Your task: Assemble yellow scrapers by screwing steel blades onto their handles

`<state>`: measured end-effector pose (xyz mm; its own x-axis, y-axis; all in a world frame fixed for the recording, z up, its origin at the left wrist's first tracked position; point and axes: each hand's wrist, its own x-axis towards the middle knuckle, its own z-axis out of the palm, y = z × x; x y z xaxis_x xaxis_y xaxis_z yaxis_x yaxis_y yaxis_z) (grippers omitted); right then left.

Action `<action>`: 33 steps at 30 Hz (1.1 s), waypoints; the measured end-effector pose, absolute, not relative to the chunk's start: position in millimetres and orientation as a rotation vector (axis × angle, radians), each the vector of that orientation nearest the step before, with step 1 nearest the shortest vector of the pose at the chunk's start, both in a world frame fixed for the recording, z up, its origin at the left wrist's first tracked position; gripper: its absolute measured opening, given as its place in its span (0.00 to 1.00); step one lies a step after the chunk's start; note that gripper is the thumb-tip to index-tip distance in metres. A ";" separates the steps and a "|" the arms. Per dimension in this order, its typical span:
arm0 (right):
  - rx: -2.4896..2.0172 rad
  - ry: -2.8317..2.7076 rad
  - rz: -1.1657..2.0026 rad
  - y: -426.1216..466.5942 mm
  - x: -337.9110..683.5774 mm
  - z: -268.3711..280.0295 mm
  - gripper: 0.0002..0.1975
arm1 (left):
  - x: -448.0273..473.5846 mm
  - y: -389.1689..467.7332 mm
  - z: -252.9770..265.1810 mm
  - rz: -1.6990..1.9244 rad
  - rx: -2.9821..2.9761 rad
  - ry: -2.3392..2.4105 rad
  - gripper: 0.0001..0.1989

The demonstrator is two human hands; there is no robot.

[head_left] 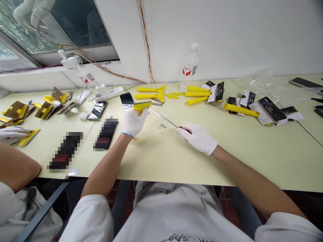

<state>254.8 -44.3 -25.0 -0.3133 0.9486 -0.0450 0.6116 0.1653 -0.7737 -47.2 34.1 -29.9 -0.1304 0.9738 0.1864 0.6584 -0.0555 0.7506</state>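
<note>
My left hand, in a white knit glove, is closed around a yellow scraper with a metal blade along its top edge. In my gloved right hand is the red handle of a screwdriver. Its long shaft points up and left, and the tip meets the right end of the scraper head. Below the shaft, several small metal screws or nuts lie loose on the table. Behind my hands lie yellow scraper parts, with long handles and a forked head.
A plastic bottle stands by the wall. Carded scrapers and clear plastic wrap lie to the right. Phones and a power strip are on the left. At far left, a co-worker's gloved hand holds another scraper.
</note>
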 end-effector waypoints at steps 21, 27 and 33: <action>-1.490 -1.990 0.984 -44.5 254.4 -23.6 0.26 | -43.4 33.1 -27.9 1.017 1.718 1.831 0.21; -1.481 -1.985 0.997 -44.6 253.8 -23.8 0.26 | -43.3 32.2 -26.9 1.020 1.745 1.815 0.20; -1.518 -1.838 1.291 -46.7 255.8 -14.7 0.23 | -43.3 27.9 -23.1 1.004 1.791 1.794 0.20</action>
